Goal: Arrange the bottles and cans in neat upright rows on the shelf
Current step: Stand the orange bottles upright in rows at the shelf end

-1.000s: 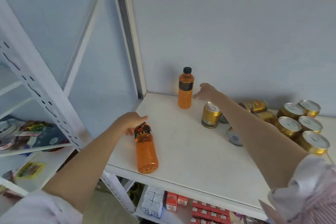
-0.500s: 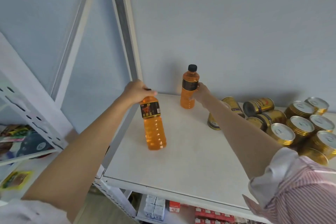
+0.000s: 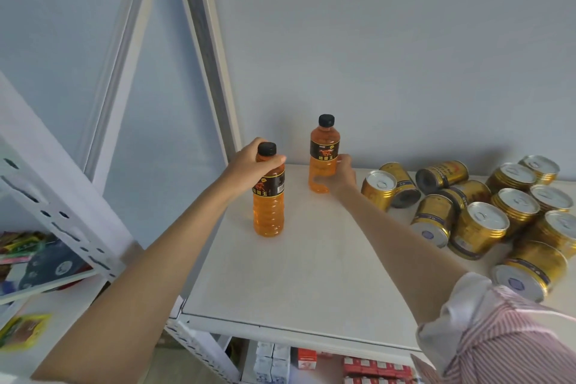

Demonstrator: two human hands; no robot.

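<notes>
Two orange plastic bottles upright, frame centre, on white shelf (image 3: pixel 311 274): left hand (image 3: pixel 249 165) clasping near bottle (image 3: pixel 268 196), right hand (image 3: pixel 339 176) gripping far bottle (image 3: pixel 322 154). Gold metal cans (image 3: pixel 480 221) jumbled right, several toppled, unsorted.

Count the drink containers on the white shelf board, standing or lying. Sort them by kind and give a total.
Orange bottles: 2
Gold cans: 12
Total: 14
</notes>
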